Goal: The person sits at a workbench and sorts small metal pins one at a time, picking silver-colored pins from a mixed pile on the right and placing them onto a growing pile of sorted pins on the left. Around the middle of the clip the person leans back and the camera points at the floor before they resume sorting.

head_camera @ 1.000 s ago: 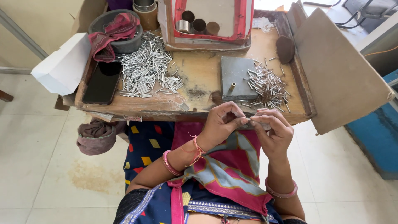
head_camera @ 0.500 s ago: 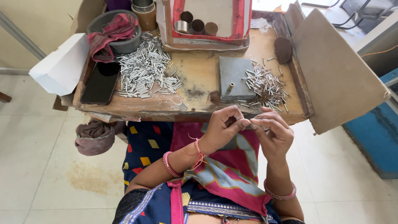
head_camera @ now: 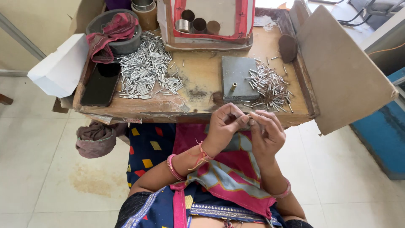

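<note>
Both hands meet just off the near edge of the worn wooden table (head_camera: 198, 80). The left hand (head_camera: 225, 124) and right hand (head_camera: 265, 131) have fingers pinched together on a small metal pin (head_camera: 250, 121). Beyond that edge, a grey square metal block (head_camera: 238, 76) sits beside loose silvery pins (head_camera: 270, 88); bare wood lies left of the block.

Counts, relative to the grey metal block (head_camera: 238, 77):
- 2 heaps of small metal tubes: big heap (head_camera: 145, 67) to its left, smaller heap (head_camera: 268, 86) touching its right edge
- 1 brass peg (head_camera: 232, 87) on the block
- 3 round tins (head_camera: 199, 25) behind it
- 1 black phone (head_camera: 100, 85) far left
- 1 grey bowl (head_camera: 114, 31) far left, behind the phone
</note>
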